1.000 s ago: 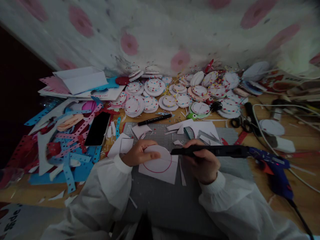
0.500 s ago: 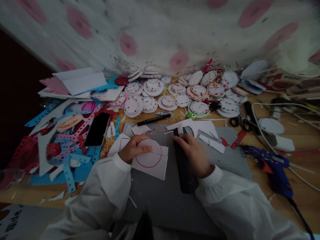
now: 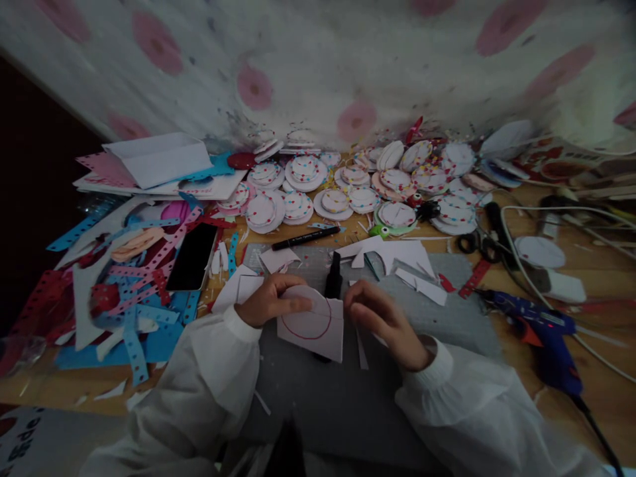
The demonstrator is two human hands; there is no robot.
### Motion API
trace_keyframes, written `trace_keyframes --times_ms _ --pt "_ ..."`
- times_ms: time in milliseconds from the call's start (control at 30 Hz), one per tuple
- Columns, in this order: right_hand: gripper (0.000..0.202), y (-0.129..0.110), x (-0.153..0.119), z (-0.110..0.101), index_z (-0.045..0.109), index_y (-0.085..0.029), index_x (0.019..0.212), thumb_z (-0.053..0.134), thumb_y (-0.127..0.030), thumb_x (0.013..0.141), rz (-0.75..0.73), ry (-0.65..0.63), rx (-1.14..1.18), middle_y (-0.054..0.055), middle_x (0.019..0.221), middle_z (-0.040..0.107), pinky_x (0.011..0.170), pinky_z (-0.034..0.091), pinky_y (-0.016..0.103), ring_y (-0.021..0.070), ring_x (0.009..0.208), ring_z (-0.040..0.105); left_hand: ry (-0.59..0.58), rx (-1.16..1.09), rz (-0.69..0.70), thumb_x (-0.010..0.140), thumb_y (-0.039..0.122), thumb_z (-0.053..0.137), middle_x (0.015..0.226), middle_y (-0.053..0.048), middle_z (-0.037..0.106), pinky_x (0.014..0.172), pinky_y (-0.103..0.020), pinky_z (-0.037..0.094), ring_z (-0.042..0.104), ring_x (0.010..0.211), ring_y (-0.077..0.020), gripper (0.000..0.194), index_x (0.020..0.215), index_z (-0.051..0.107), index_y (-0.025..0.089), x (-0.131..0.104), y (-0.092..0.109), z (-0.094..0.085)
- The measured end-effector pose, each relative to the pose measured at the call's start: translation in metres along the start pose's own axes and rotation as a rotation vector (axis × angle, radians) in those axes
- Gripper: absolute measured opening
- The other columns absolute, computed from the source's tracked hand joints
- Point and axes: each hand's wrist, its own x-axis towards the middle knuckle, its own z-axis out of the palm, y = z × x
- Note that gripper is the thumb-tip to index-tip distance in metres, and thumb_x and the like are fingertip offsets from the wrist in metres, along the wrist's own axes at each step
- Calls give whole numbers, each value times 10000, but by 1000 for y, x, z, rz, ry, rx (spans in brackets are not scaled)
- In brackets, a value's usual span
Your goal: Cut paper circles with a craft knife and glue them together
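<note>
My left hand (image 3: 275, 301) is closed on a white card (image 3: 320, 338), its thumb lying across the top face. A reddish circle is drawn on the card, and its upper edge is cut round. Beneath the card lies a long black tool (image 3: 334, 277); its narrow end sticks out at the top, and most of it is hidden, so its kind is unclear. Close to the card's right edge, my right hand (image 3: 390, 321) is open with bent fingers, holding nothing I can see. A thin white strip (image 3: 363, 351) is on the grey cutting mat (image 3: 308, 404) below it.
Several layered white discs with coloured dots (image 3: 304, 173) line the back. Coloured scraps (image 3: 134, 331) and a phone (image 3: 193, 257) are left. A black marker (image 3: 305, 237) lies ahead. Scissors (image 3: 479, 246) and a blue glue gun (image 3: 551, 344) with cord are right.
My right hand has let go of the black tool, which is now farther left under the card. The card in my left hand has shifted slightly right.
</note>
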Motion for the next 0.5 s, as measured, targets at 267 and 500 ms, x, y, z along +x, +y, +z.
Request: trace_keyframes --times_ms 267,500 --pt "405 -4 -3 8 460 -205 634 502 -494 915 168 -212 278 -51 570 387 440 303 215 88 505 364 -97 -23 -19 678 381 715 659 -8 606 512 -198 381 492 571 -104 293 782 668 111 0 11 6" --pt "339 -1 -14 13 478 -215 720 499 -489 919 246 -341 606 -60 568 400 426 215 225 81 461 310 -122 -169 -68 609 438 776 572 24 544 479 -188 364 442 501 -76 361 690 634 116 -4 16 11"
